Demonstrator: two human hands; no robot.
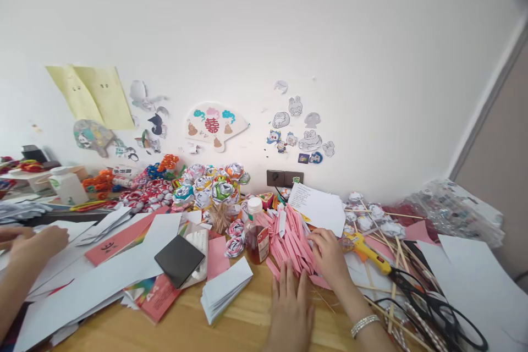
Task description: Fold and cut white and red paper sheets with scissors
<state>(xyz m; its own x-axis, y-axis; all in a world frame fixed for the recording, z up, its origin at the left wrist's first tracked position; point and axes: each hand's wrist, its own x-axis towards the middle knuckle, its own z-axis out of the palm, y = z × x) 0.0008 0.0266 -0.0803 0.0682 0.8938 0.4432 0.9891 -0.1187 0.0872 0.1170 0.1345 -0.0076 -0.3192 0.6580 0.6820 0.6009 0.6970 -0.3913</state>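
A heap of folded pink paper strips [291, 239] lies on the wooden table in front of me. My left hand [291, 305] rests at the heap's near edge, with its fingers stretched out and spread, the tips touching the strips. From the right my right hand [330, 258], with a sparkling bracelet [364, 325] on the wrist, reaches against the side of the heap. Its fingers are bent and somewhat apart, and I see nothing held in them. Just left of the heap stands a bottle with dark red liquid [256, 242] and a white cap.
Another person's hands [37, 245] work at the far left. Nearby lie a stack of folded white paper [226, 289], a black square [180, 260] and paper flowers [212, 184]. A yellow glue gun [369, 253], wooden sticks and black scissors [437, 302] clutter the right.
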